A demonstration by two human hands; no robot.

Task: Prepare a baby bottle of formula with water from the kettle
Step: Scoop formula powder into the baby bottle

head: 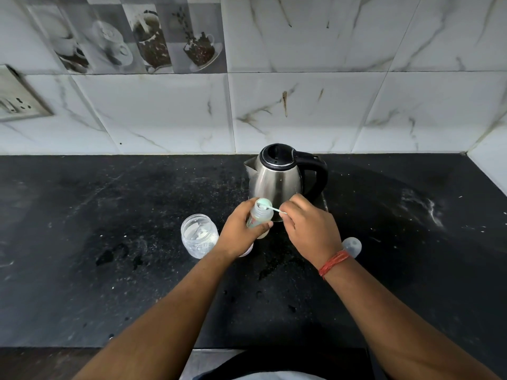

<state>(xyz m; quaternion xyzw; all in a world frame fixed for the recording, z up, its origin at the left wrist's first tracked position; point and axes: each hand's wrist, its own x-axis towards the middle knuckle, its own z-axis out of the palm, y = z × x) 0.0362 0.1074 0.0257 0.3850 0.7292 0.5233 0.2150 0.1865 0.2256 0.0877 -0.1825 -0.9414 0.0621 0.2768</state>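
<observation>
A black speckled desk (109, 270) fills the lower half of the frame, with a marble-patterned tiled wall (301, 105) above it and a wall socket (16, 100) at the left edge. A steel kettle (277, 179) with a black lid and handle stands at the centre of the frame, close to the wall, its spout turned to the left. Left of centre, a clear open jar (199, 234) with white powder inside sits on the desk, just beside the left wrist. The left hand (241, 231) is wrapped around a baby bottle (260, 218), holding it upright and open in front of the kettle. The right hand (310, 229) pinches the handle of a small pale green scoop (267, 207), whose bowl rests at the bottle's mouth with white powder in it. A red thread band (333, 263) circles the right wrist. Just past that wrist, right of centre, a clear rounded bottle cap (352, 246) lies on the desk.
</observation>
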